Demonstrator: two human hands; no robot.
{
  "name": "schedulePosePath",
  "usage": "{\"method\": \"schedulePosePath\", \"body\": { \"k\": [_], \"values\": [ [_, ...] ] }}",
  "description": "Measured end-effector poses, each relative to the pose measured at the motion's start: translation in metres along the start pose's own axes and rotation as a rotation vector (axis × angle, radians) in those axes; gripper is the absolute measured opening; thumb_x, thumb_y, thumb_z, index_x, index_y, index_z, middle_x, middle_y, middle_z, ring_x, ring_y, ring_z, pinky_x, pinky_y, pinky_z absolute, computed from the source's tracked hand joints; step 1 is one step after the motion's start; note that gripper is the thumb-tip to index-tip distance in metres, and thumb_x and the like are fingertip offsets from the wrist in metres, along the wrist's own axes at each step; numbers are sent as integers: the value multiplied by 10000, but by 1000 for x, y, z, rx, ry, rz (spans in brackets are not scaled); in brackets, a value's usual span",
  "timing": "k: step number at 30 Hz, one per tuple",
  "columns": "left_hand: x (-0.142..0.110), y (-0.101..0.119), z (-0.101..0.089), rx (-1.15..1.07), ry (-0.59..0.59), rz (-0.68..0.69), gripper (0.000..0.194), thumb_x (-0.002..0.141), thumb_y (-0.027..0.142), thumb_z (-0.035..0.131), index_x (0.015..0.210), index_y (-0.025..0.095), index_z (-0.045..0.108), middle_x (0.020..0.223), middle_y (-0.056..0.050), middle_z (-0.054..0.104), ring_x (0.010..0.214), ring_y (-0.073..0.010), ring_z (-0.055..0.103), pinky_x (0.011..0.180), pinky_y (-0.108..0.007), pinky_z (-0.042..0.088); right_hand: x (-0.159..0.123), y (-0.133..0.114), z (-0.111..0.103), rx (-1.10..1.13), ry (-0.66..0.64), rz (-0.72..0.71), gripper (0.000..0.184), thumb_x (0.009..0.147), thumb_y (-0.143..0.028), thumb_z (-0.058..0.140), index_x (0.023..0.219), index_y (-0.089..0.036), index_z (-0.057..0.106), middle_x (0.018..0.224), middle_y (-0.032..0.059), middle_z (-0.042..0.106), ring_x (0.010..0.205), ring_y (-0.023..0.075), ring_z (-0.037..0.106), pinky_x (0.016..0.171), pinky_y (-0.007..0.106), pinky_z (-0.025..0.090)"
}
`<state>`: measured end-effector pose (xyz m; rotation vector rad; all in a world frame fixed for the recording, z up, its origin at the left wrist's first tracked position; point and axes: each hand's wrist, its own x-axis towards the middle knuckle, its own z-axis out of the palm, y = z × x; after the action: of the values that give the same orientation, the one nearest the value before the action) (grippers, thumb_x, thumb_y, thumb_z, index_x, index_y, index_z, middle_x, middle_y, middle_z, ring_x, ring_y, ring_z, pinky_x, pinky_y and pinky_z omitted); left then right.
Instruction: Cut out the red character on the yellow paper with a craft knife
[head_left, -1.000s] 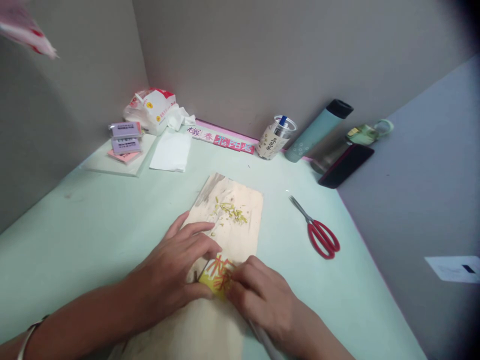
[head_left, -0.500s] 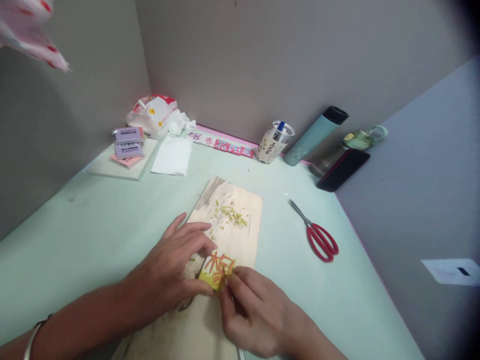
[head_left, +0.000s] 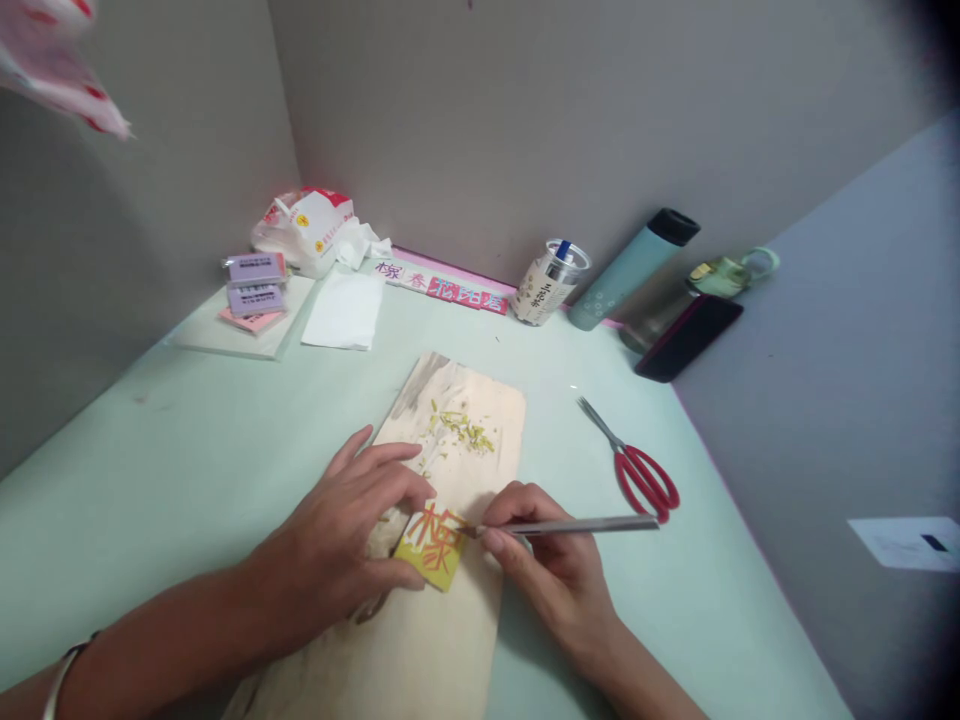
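A small yellow block point(head_left: 433, 545) carved with an orange character lies on a pale wooden board point(head_left: 450, 610). My left hand point(head_left: 341, 545) pinches the block between thumb and fingers and holds it down. My right hand point(head_left: 551, 560) grips a thin metal carving tool point(head_left: 570, 525) like a pen. The tool lies nearly level, its tip touching the block's right edge and its handle pointing right. Yellow shavings point(head_left: 463, 430) are scattered on the far part of the board.
Red-handled scissors point(head_left: 637, 470) lie right of the board on the mint table point(head_left: 165, 450). At the back stand a can point(head_left: 550, 282), a teal bottle point(head_left: 630, 268), a dark phone point(head_left: 688, 336), a strip of carved blocks point(head_left: 442, 285), tissues point(head_left: 343, 310) and boxed blocks point(head_left: 253, 285).
My right hand has turned and moved right, off the block. The tool, hidden under the hand before, now shows lying level with its tip at the block's edge. The left hand stays put.
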<state>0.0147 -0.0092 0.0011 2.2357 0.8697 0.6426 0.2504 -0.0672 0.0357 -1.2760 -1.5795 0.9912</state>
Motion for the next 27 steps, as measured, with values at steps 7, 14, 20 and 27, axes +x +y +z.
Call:
{"method": "schedulePosePath", "body": {
  "k": [7, 14, 20, 27],
  "values": [
    [1, 3, -1, 22, 10, -12, 394, 738, 203, 789, 1013, 273, 515, 1124, 12, 701, 1391, -280, 471, 1241, -529, 103, 0, 0, 5, 60, -73, 81, 162, 984, -320, 598, 873, -202, 594, 803, 26, 599, 744, 177, 552, 663, 292, 456],
    [0, 1, 0, 13, 13, 7, 373, 756, 216, 776, 1002, 272, 502, 1123, 7, 702, 1387, -286, 469, 1241, -528, 96, 0, -2, 5, 0, -83, 33, 128, 986, -251, 580, 866, -204, 581, 798, 12, 583, 727, 156, 543, 650, 267, 444],
    [0, 3, -1, 26, 11, 6, 368, 757, 206, 771, 997, 272, 501, 1130, 12, 697, 1387, -284, 466, 1240, -524, 107, -1, -2, 5, -43, -75, -10, 126, 989, -237, 570, 867, -205, 579, 797, 20, 590, 721, 163, 551, 644, 276, 446],
    [1, 4, 0, 9, 9, -6, 397, 744, 186, 788, 992, 274, 491, 1135, 17, 696, 1398, -272, 450, 1240, -509, 86, 1, -1, 5, -34, -99, -2, 130, 992, -253, 561, 870, -208, 573, 819, 32, 602, 740, 175, 560, 661, 297, 449]
  ]
}}
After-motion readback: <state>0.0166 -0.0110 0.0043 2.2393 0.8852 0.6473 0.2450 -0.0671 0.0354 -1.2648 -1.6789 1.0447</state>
